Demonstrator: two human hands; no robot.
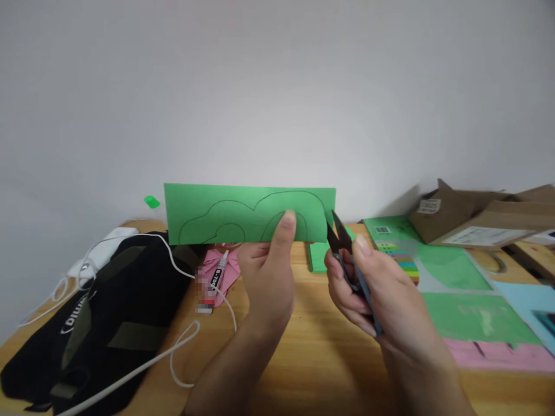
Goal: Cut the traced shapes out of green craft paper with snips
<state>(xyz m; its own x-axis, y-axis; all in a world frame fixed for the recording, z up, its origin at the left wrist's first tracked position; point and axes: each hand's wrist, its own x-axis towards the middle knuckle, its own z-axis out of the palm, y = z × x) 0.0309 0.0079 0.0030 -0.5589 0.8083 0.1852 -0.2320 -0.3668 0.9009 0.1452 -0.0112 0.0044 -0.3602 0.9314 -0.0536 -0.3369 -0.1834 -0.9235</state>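
Note:
My left hand [271,271] pinches a green paper strip [208,214] by its lower edge, thumb in front. Dark curved outlines are drawn on the strip, like a double arch with smaller arcs beneath. In my right hand [381,283] is a pair of scissors [342,237] with dark blades and grey-blue handles. The blades stand apart at the strip's right end, where a cut runs up near the drawn line. Below the strip, a glue tube [219,274] marked B-700 lies on folded pink paper [232,266].
Left on the wooden table [321,352] lie a black bag [125,312], a white cable [182,341] and a white power strip [104,248]. Several packs of coloured paper [477,318] and an open cardboard box [485,216] occupy the right. A green stack [318,260] sits behind my hands.

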